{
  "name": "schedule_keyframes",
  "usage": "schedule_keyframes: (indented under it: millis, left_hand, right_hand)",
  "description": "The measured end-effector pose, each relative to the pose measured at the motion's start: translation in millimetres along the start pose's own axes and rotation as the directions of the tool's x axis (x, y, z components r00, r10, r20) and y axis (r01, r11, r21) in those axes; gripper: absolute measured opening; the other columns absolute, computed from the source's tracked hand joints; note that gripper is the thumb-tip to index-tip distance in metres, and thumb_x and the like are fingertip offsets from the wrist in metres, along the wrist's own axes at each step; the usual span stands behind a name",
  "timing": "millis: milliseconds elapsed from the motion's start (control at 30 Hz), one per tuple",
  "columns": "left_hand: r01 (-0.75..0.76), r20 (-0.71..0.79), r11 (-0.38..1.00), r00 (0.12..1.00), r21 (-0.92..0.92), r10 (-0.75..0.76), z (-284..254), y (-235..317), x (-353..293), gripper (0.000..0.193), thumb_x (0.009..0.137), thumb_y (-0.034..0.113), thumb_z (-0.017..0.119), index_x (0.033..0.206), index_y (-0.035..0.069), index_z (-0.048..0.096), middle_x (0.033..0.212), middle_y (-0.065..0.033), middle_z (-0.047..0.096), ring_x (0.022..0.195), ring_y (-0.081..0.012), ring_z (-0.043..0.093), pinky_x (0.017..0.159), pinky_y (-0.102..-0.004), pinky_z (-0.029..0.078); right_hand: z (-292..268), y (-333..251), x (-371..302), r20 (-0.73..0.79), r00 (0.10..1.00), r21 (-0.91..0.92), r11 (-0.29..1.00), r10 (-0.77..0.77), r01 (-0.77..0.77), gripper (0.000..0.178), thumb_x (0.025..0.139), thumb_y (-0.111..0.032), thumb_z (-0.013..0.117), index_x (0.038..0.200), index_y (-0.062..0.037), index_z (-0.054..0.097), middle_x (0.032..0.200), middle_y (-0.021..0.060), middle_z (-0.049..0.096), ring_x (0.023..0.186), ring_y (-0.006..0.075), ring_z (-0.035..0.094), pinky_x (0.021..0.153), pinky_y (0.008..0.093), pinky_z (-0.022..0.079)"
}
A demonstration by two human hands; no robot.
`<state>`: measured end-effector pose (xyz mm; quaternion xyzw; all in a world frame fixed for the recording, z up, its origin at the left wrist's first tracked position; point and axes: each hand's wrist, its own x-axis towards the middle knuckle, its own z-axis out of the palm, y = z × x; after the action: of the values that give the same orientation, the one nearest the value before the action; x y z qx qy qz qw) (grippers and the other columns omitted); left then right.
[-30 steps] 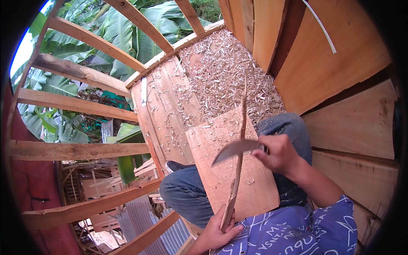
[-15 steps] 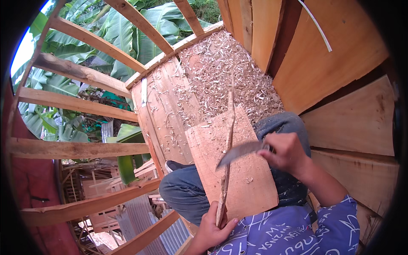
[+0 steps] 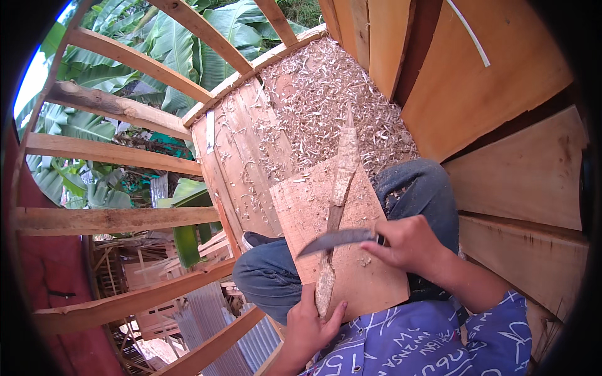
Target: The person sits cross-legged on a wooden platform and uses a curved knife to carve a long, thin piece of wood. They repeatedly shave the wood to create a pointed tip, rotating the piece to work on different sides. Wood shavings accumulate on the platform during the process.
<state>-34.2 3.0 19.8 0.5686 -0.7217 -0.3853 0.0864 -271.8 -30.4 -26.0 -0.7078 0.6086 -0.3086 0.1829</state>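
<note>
My left hand grips the near end of a long rough wooden stick, which lies lengthwise over a flat wooden board resting on my lap. My right hand holds a curved knife by its handle, the blade laid across the stick about a third of the way up from my left hand. The stick's far tip points at the pile of wood shavings on the plank floor.
My legs in blue jeans are bent under the board. Wooden plank walls stand at the right. An open frame of wooden beams is at the left, with banana leaves and a drop beyond it.
The stick has swung from leaning right to pointing nearly straight ahead and lies lower on the board. The knife and my right hand have moved down the stick toward my body.
</note>
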Motion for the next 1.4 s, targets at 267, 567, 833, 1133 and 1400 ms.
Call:
schedule_keyframes:
  millis: [267, 567, 833, 1133, 1400]
  left_hand:
    - [0.026, 0.060, 1.000, 0.998, -0.006, -0.026, -0.2, 2.3, -7.6, 0.048, 0.078, 0.028, 0.072, 0.105, -0.003, 0.046, 0.066, -0.0225, 0.060, 0.061, -0.0405, 0.063, 0.053, -0.0443, 0.050]
    - [0.014, -0.004, 0.997, 1.000, -0.070, -0.014, 0.9, -10.2, -0.3, 0.047, 0.077, 0.026, 0.072, 0.105, -0.002, 0.046, 0.067, -0.0230, 0.061, 0.063, -0.0406, 0.064, 0.054, -0.0436, 0.050]
    - [0.048, 0.009, 0.996, 0.999, -0.081, -0.047, 1.7, -6.4, 6.8, 0.043, 0.073, 0.014, 0.075, 0.104, -0.001, 0.048, 0.072, -0.0174, 0.062, 0.067, -0.0312, 0.067, 0.058, -0.0348, 0.049]
    - [0.004, -0.014, 0.998, 1.000, -0.060, -0.004, 5.8, -15.2, 11.3, 0.042, 0.076, 0.022, 0.073, 0.102, 0.000, 0.049, 0.067, -0.0206, 0.061, 0.062, -0.0392, 0.063, 0.052, -0.0414, 0.050]
    - [-0.024, -0.070, 0.993, 0.997, -0.118, 0.016, 5.9, -14.3, 14.6, 0.040, 0.075, 0.019, 0.074, 0.102, 0.001, 0.049, 0.071, -0.0198, 0.062, 0.064, -0.0376, 0.065, 0.054, -0.0397, 0.050]
  right_hand:
    - [-2.1, -2.8, -1.7, 0.098, 0.994, 0.017, 0.998, -0.058, 0.056, 0.043, 0.083, -0.044, 0.065, 0.064, -0.0072, 0.053, 0.051, 0.0100, 0.054, 0.047, 0.0299, 0.059, 0.043, 0.0374, 0.046]
    - [-11.5, -19.8, 8.1, 0.292, 0.916, 0.323, 0.873, 0.275, -0.365, 0.036, 0.084, -0.036, 0.066, 0.091, -0.0015, 0.059, 0.058, 0.0110, 0.058, 0.054, 0.0290, 0.061, 0.051, 0.0355, 0.046]
    - [-3.2, -2.6, -5.3, 0.501, 0.865, 0.729, 0.530, 0.019, -0.434, 0.045, 0.086, -0.018, 0.066, 0.125, -0.0013, 0.052, 0.083, 0.0056, 0.065, 0.069, 0.0107, 0.059, 0.063, 0.0283, 0.048]
    - [-25.2, 0.8, 9.1, 0.670, 0.712, 0.683, 0.201, 0.210, -0.703, 0.037, 0.088, -0.013, 0.063, 0.121, 0.0007, 0.056, 0.080, 0.0037, 0.066, 0.051, 0.0029, 0.049, 0.046, 0.0203, 0.039]
    - [-24.7, 7.7, 8.7, 0.715, 0.680, 0.649, 0.208, 0.163, -0.732, 0.035, 0.087, -0.010, 0.064, 0.120, 0.0002, 0.057, 0.078, 0.0060, 0.067, 0.053, 0.0047, 0.052, 0.045, 0.0204, 0.041]
